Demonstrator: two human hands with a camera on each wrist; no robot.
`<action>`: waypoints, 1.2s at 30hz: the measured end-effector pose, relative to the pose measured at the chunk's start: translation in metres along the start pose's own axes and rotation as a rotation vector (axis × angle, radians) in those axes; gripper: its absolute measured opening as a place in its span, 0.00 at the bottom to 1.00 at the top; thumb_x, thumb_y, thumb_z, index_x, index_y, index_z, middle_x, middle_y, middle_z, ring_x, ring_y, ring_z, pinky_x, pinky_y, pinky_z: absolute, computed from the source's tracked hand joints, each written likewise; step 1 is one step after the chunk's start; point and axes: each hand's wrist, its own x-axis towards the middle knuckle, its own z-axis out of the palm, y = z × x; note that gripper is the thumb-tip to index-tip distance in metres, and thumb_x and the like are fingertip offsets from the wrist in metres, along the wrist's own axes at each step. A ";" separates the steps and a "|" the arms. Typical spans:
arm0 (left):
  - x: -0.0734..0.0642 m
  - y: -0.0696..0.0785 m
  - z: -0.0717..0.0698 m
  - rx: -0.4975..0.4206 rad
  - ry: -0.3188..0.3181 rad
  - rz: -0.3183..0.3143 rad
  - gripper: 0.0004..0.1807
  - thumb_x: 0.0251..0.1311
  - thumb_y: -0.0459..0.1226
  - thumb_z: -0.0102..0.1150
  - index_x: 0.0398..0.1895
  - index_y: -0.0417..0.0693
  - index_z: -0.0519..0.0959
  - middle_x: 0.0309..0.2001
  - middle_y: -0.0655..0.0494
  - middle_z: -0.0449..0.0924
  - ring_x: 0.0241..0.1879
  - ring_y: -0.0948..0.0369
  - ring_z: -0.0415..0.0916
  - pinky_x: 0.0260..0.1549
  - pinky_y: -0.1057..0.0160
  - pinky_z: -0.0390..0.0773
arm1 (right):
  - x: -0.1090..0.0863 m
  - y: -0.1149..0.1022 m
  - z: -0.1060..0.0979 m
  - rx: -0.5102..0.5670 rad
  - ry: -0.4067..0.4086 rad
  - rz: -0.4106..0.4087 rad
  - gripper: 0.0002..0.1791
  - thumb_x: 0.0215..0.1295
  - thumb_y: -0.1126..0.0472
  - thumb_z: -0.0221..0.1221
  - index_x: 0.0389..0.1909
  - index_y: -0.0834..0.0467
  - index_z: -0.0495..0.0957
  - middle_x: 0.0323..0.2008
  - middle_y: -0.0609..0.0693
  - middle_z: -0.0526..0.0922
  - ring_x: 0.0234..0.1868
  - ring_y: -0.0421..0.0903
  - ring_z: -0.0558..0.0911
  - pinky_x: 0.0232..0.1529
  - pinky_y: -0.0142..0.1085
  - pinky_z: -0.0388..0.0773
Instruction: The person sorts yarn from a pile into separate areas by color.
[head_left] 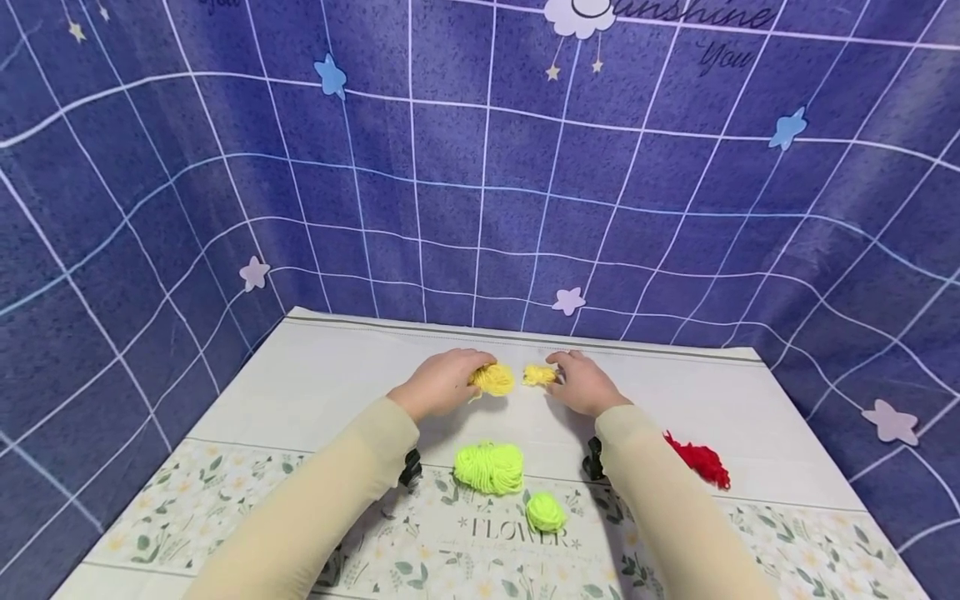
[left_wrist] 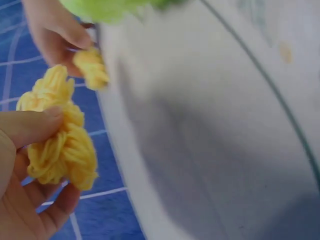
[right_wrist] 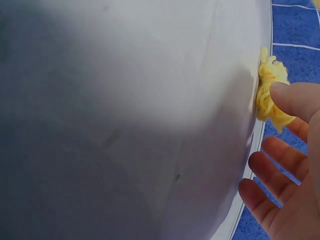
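Note:
My left hand [head_left: 444,382] pinches a larger yellow yarn bundle [head_left: 494,380] over the far part of the table. In the left wrist view the thumb lies across the front of that yellow yarn [left_wrist: 62,145], with the fingers behind it. A short gap to the right, my right hand [head_left: 587,384] holds a smaller yellow yarn bundle [head_left: 539,376]. The right wrist view shows the thumb against this small bundle [right_wrist: 272,95], while the lower fingers [right_wrist: 272,172] spread away from it. Nearer to me lie a bright green yarn skein [head_left: 489,468] and a small green yarn ball [head_left: 546,512].
Red yarn [head_left: 699,461] lies on the right side of the table, beside the right forearm. The white tabletop [head_left: 337,358] has a floral printed band [head_left: 225,483] toward me. A blue gridded curtain [head_left: 450,208] hangs behind and at both sides.

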 end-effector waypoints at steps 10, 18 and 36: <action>0.042 -0.006 0.018 0.063 -0.022 -0.031 0.27 0.67 0.37 0.65 0.69 0.53 0.74 0.65 0.56 0.76 0.63 0.54 0.73 0.63 0.52 0.72 | 0.002 -0.002 0.002 0.000 -0.018 0.010 0.29 0.65 0.53 0.63 0.67 0.54 0.73 0.62 0.58 0.74 0.61 0.58 0.75 0.63 0.56 0.71; 0.055 -0.003 0.025 0.035 -0.034 -0.035 0.26 0.69 0.37 0.62 0.70 0.54 0.73 0.65 0.56 0.76 0.63 0.54 0.73 0.63 0.52 0.72 | 0.000 -0.002 0.000 0.006 -0.012 -0.006 0.30 0.64 0.53 0.63 0.67 0.55 0.73 0.60 0.57 0.75 0.62 0.58 0.74 0.64 0.56 0.70; 0.027 -0.010 0.015 0.065 -0.092 -0.022 0.34 0.68 0.47 0.63 0.75 0.55 0.66 0.71 0.53 0.68 0.71 0.49 0.62 0.68 0.44 0.64 | -0.006 -0.008 -0.013 0.008 0.018 -0.059 0.29 0.66 0.54 0.61 0.68 0.53 0.73 0.64 0.56 0.74 0.64 0.58 0.73 0.65 0.56 0.69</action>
